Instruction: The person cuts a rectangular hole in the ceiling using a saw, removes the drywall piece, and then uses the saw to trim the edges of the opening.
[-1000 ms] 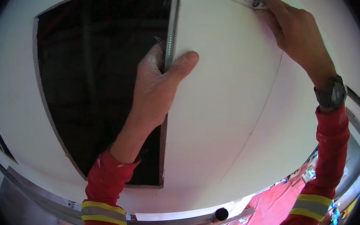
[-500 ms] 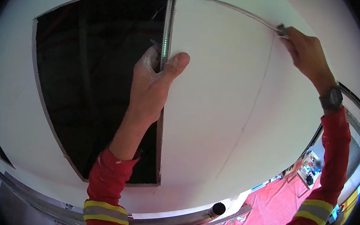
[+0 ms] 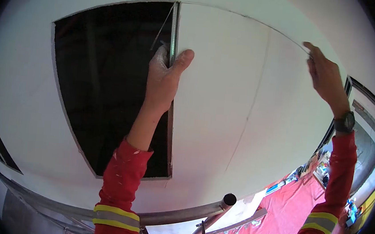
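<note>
6 o'clock: rail (image 3: 179, 214) below the arms | 11 o'clock: left hand (image 3: 164, 77) clamps the free edge of the board (image 3: 216, 97), thumb on its face, fingers hooked behind beside a metal strip (image 3: 174, 26), apparently bearing its weight | 2 o'clock: right hand (image 3: 329, 78) steadies the far seam; finger closure cannot be told | 10 o'clock: dark opening (image 3: 110, 79), half covered by board.
</note>
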A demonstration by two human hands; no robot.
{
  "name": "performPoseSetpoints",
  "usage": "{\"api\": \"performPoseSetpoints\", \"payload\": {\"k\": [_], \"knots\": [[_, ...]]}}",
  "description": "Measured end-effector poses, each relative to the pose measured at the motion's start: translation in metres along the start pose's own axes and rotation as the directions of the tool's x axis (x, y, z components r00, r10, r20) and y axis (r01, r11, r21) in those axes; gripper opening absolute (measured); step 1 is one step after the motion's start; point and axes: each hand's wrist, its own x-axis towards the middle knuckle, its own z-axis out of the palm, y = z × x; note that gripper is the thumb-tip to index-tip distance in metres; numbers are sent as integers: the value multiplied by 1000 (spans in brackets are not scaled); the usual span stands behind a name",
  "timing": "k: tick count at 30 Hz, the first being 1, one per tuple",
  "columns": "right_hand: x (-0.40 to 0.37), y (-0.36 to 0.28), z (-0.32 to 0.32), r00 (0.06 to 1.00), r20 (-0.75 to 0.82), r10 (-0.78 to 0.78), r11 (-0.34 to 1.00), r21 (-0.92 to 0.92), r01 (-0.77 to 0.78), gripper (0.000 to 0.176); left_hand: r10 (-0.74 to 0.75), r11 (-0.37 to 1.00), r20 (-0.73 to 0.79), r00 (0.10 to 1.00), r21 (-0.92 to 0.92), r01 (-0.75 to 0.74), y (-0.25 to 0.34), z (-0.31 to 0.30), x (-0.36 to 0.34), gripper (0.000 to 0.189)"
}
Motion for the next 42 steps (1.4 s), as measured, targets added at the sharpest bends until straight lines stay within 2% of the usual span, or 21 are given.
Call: {"api": "performPoseSetpoints", "payload": {"k": [1, 3, 4, 7, 8, 11, 13, 15, 18, 24, 27, 30, 33, 36, 37, 39, 42], "knots": [[11, -17, -4, 999, 30, -16, 1000, 0, 16, 32, -10, 1000, 4, 1000, 10, 10, 2, 0, 0, 40], [36, -49, -6, 999, 49, 1, 993, -122, 5, 32, -34, 999, 11, 999, 28, 34, 6, -1, -2, 40], [50, -52, 3, 992, -52, -118, 986, -126, 110, 32, -51, 998, 20, 998, 25, 51, 8, -1, -3, 40], [73, -66, -9, 985, 98, -143, 925, -341, 168, 29, -54, 998, 18, 998, 27, 54, 7, 0, -4, 42], [74, -67, -29, 975, 97, -202, 916, -333, 223, 26, -27, 999, 9, 1000, 37, 27, 2, 0, -2, 42], [74, -87, -78, 961, 256, 100, 937, -349, -5, 26, 42, 998, -34, 999, 43, -40, 0, 4, 1, 43], [84, -100, -70, 985, 129, -112, 952, -269, 144, 26, -13, 998, -26, 1000, 60, 14, -1, 1, -10, 44], [110, -115, -48, 952, -43, -304, 932, -220, 288, 26, -86, 994, -4, 996, 66, 86, 7, -2, -8, 46], [138, -130, -32, 942, -87, -325, 937, -165, 308, 29, 33, 994, -14, 999, 101, -31, 4, 0, -7, 46], [143, -137, -27, 960, 51, -277, 934, -219, 281, 37, 60, 996, -14, 998, 69, -59, 6, 2, -11, 45], [150, -143, -23, 966, 112, -233, 928, -271, 255, 30, 13, 993, -7, 1000, 115, -12, 9, 0, -12, 45], [153, -143, -20, 969, 153, -194, 938, -260, 229, 28, 42, 992, -33, 999, 122, -38, 6, 2, -11, 47], [150, -133, -13, 950, 80, -301, 913, -266, 311, 28, 68, 987, -12, 998, 144, -66, 0, 0, -9, 49], [120, -84, -19, 939, 257, -228, 876, -367, 313, 33, 72, 985, -28, 997, 159, -66, 0, -1, -10, 50], [98, -54, -23, 891, 404, -207, 758, -509, 407, 33, 56, 986, -45, 997, 158, -49, 0, -1, -15, 50], [81, -39, -21, 932, 360, -36, 819, -524, 234, 20, 79, 987, -78, 994, 145, -67, 3, 4, -10, 49], [94, -92, -42, 969, 234, -79, 897, -408, 171, 18, 39, 987, -7, 999, 157, -37, 7, -2, -7, 49]]}}
